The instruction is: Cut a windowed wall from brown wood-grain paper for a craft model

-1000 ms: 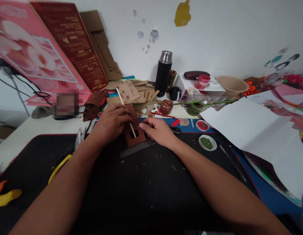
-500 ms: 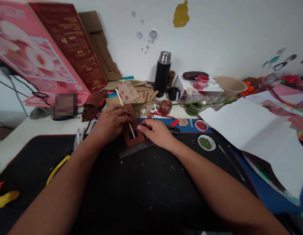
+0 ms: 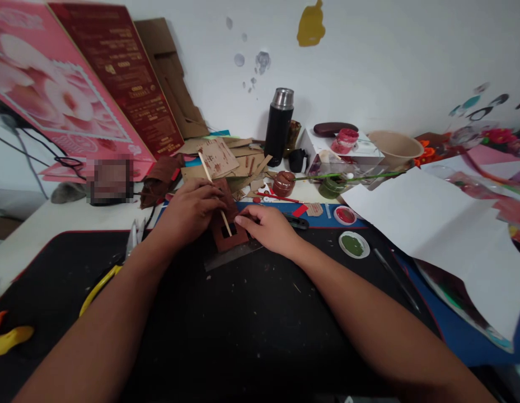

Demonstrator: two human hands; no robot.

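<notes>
My left hand [image 3: 191, 210] is closed around a thin wooden stick [image 3: 226, 223], whose lower end sits at the square hole of a reddish-brown board [image 3: 231, 242]. The stick's upper end leans up past the knuckles. At the board's right edge, my right hand [image 3: 271, 226] has its thumb and fingers pinched together; they appear to grip the board, though the contact is partly hidden. A flat, see-through strip [image 3: 220, 263] lies under the board's near edge.
Yellow-handled scissors [image 3: 101, 288] lie beside my left forearm. Behind the board are cardboard scraps [image 3: 247, 165], a black thermos [image 3: 279, 129], and a brown paint jar [image 3: 284, 183]. A green paint lid [image 3: 354, 245], a utility knife [image 3: 299, 222] and white paper [image 3: 436, 229] lie rightward.
</notes>
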